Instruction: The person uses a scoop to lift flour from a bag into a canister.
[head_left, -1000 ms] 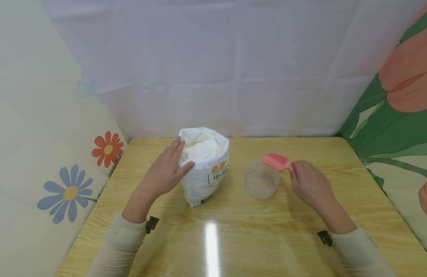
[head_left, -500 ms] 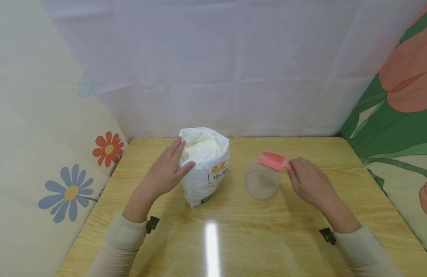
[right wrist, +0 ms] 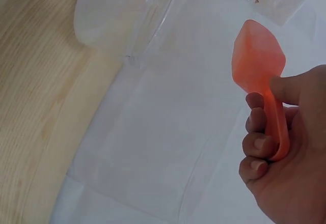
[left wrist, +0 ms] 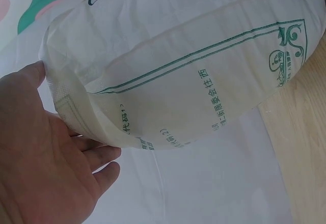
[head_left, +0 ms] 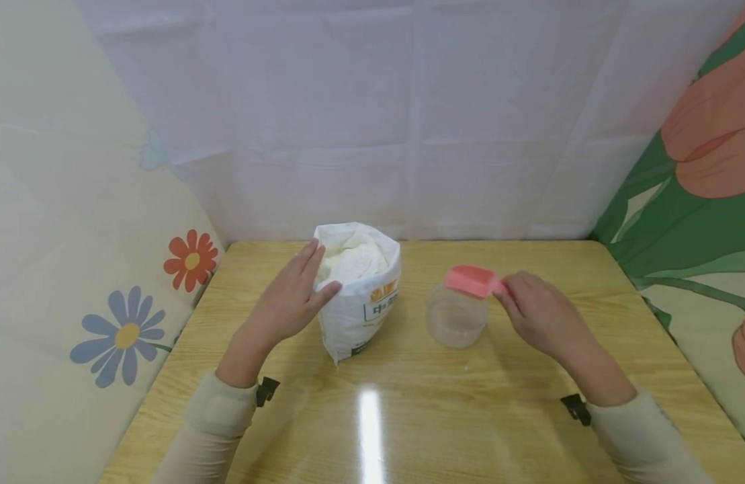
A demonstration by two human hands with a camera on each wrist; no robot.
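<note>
While the head view shows powder [head_left: 355, 261] inside the white bag [head_left: 355, 326], towards the far edge of the desk [head_left: 445, 423], only the left wrist view shows the green double lines [left wrist: 188, 59] printed on it. The left hand [head_left: 284, 299] rests against its rim, thumb spread from extended fingers. The pink scoop [head_left: 469, 280] appears over the clear tub's [head_left: 457, 328] far rim; the right wrist view alone reveals the right hand's [head_left: 544, 319] fingers curled round its handle [right wrist: 276, 127].
</note>
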